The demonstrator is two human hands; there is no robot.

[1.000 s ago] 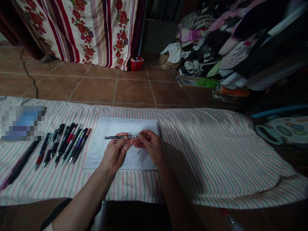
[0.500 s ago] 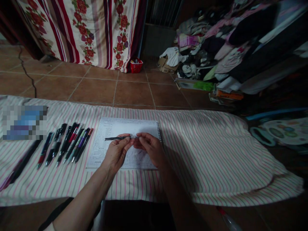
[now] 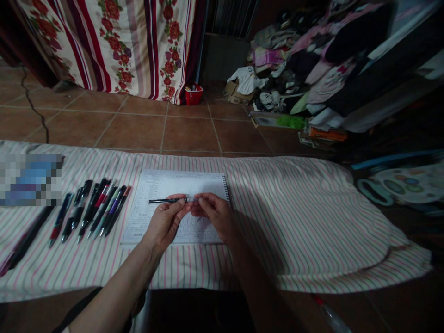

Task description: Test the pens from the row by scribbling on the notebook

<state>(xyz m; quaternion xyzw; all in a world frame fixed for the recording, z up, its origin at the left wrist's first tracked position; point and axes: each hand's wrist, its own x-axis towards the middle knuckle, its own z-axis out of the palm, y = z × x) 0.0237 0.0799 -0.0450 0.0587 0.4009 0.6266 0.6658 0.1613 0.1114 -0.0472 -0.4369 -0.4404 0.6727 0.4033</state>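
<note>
Above a spiral notebook [image 3: 149, 231] with printed and written pages, my two hands meet around one black pen [image 3: 163, 201]. My left hand [image 3: 169, 215] pinches the pen near its middle, with the dark end sticking out to the left. At the other end my right hand [image 3: 215, 212] pinches a clear, pale section of the pen between thumb and fingers. Whether that section is a cap or part of the barrel, I cannot tell. A row of several pens [image 3: 99, 208] lies left of the notebook on a striped cloth [image 3: 294, 208].
A long dark pen-like thing [image 3: 29, 238] and a blurred-out rectangle [image 3: 29, 180] lie at the far left. Beyond the cloth are the tiled floor [image 3: 135, 122], a red basket [image 3: 193, 95] and a clothes pile [image 3: 270, 60]. A clear bottle [image 3: 331, 317] is on the floor at lower right.
The view has shifted slightly. A little more of the pale section shows between my hands, and my right fingers sit slightly farther from my left. Both hands still grip the pen.
</note>
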